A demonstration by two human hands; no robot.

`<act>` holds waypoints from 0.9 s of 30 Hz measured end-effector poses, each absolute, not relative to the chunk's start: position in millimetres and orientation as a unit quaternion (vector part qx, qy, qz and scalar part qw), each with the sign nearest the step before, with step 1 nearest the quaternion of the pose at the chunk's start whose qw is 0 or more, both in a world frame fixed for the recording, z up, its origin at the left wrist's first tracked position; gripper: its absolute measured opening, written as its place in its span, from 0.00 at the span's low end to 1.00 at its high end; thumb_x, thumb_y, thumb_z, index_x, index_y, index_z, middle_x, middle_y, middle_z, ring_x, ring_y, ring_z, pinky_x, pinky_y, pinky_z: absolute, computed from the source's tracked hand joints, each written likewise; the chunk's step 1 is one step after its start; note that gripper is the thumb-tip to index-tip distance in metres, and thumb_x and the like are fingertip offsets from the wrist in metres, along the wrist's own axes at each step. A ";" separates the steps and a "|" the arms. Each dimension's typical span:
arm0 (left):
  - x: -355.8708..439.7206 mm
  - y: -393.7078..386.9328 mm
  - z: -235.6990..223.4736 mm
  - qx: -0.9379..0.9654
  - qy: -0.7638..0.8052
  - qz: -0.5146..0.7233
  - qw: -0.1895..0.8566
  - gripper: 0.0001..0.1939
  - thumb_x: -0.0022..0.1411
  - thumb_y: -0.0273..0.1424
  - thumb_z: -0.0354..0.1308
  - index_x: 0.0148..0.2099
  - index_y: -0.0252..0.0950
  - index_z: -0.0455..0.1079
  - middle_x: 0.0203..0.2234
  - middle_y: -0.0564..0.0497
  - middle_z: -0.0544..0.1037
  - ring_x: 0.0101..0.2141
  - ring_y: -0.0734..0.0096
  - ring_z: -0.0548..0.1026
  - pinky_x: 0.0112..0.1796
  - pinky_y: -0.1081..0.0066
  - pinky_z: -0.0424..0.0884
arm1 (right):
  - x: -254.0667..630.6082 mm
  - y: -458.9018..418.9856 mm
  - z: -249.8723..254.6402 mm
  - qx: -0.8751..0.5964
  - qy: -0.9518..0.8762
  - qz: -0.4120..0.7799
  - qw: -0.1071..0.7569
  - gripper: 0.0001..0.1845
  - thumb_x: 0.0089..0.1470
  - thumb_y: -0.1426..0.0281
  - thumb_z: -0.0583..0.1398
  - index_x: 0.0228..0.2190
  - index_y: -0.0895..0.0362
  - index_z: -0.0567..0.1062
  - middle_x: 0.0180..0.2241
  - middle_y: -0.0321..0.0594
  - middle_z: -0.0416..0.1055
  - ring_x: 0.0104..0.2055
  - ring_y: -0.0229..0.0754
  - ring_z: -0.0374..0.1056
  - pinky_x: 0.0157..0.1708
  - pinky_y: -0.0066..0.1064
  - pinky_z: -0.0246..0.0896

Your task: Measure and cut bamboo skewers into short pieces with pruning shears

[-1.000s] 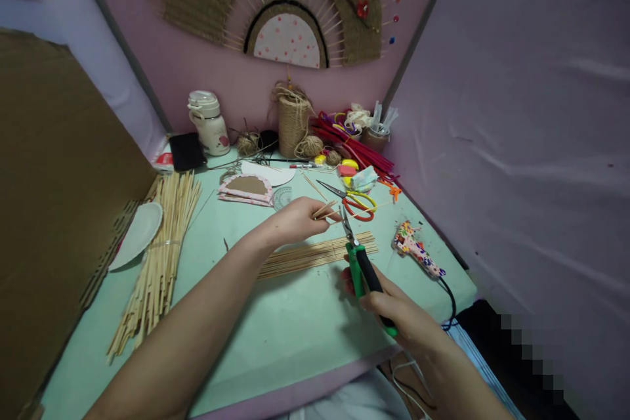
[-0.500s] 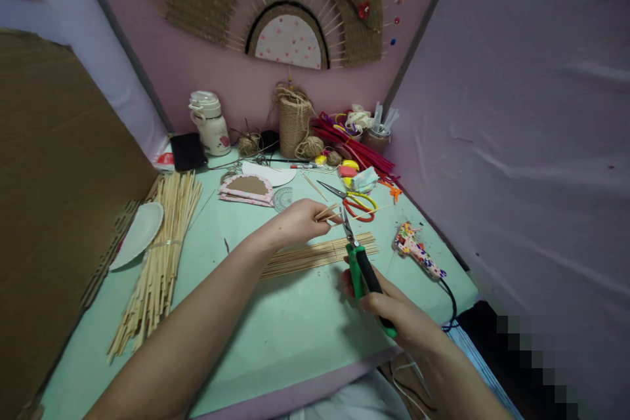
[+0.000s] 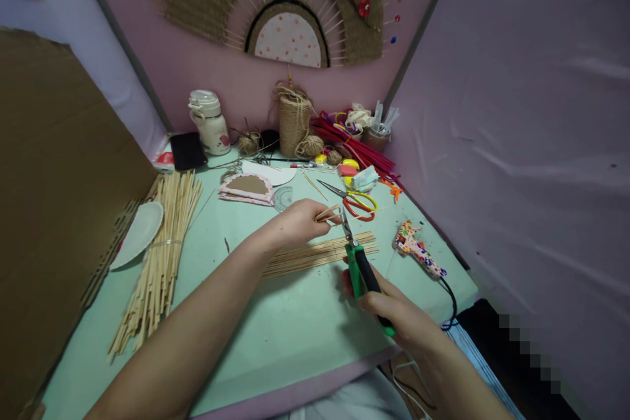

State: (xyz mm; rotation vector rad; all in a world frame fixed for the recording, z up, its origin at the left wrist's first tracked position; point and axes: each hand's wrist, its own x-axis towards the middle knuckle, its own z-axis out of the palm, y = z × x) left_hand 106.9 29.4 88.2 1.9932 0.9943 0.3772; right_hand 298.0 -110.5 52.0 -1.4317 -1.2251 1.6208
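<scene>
My left hand (image 3: 305,220) is closed on a few thin wooden sticks (image 3: 329,212), whose ends poke out past the fingers. Green-and-black handled pliers (image 3: 361,272) are gripped in my right hand (image 3: 386,298). Their metal jaws point up and away from me, right beside the stick ends; whether a stick lies between the jaws I cannot tell. Below both hands, a row of thin wooden sticks (image 3: 315,256) lies side by side on the pale green table (image 3: 275,335). Scissors (image 3: 347,197) with red and yellow handles rest just beyond the jaws.
A bundle of flat wooden strips (image 3: 162,256) and a white paper plate (image 3: 140,236) lie at left near a cardboard sheet (image 3: 63,177). To the right is a floral glue gun (image 3: 418,249) with a black cord. Twine (image 3: 294,125) and a bottle (image 3: 210,125) stand at the back.
Almost nothing differs. Both hands, the sticks and the pliers keep nearly the same place, with only a very slight shift of the pliers.
</scene>
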 end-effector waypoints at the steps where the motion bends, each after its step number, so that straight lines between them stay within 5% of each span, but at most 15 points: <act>1: 106.8 29.4 88.1 0.798 0.399 0.150 0.426 0.22 0.51 0.26 0.51 0.46 0.41 0.78 0.28 0.56 0.77 0.28 0.73 0.69 0.31 0.76 0.63 | 297.8 -110.4 52.8 -0.545 -0.468 0.617 0.322 0.21 0.41 0.68 0.56 0.41 0.54 0.70 0.37 0.37 0.67 0.41 0.45 0.58 0.39 0.33 0.51; 22: 107.8 28.9 84.5 0.812 0.401 0.122 0.405 0.22 0.51 0.26 0.50 0.46 0.41 0.78 0.24 0.57 0.74 0.25 0.74 0.67 0.26 0.76 0.58 | 298.3 -111.8 45.0 -0.565 -0.467 0.611 0.299 0.20 0.44 0.69 0.55 0.43 0.54 0.68 0.38 0.36 0.65 0.41 0.44 0.56 0.40 0.33 0.49; 27: 106.4 29.7 84.6 0.840 0.417 0.092 0.335 0.18 0.52 0.27 0.52 0.44 0.39 0.77 0.32 0.52 0.79 0.32 0.69 0.74 0.31 0.75 0.64 | 297.1 -108.4 41.3 -0.551 -0.504 0.600 0.289 0.14 0.44 0.69 0.55 0.37 0.54 0.67 0.35 0.35 0.64 0.38 0.43 0.56 0.38 0.33 0.50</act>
